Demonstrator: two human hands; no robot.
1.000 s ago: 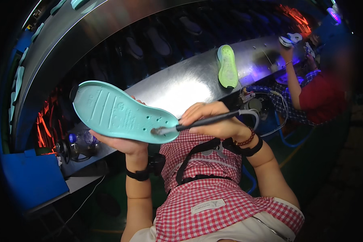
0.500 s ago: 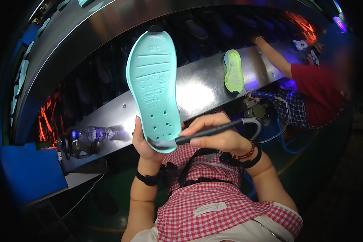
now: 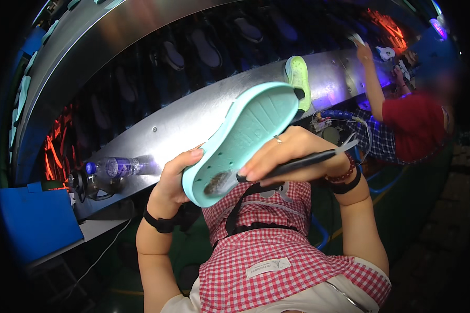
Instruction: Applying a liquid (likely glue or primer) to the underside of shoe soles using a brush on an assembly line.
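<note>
A light teal shoe sole (image 3: 256,122) is held tilted in front of me, its far end with a black tab pointing up and right. My left hand (image 3: 168,180) grips the near end by the rim, thumb on top. In my right hand (image 3: 300,148) is a brush with a black handle (image 3: 309,163) and a translucent tube at its back end. The brush's bristles (image 3: 219,183) touch the inner face of the sole near my left hand, beside several small holes. Beyond the teal sole, a yellow-green sole (image 3: 297,73) lies on the metal ledge, partly covered.
The curved metal ledge (image 3: 185,122) runs in front of me. A plastic bottle (image 3: 125,167) lies on its left, next to a blue box (image 3: 39,221). Shoe parts (image 3: 203,48) fill the dark space behind. A co-worker in a red top (image 3: 415,122) reaches in at right.
The teal sole has tipped over to the right from nearly upright. My right hand and the brush have turned with it, bristles further inside. The co-worker's arm has risen.
</note>
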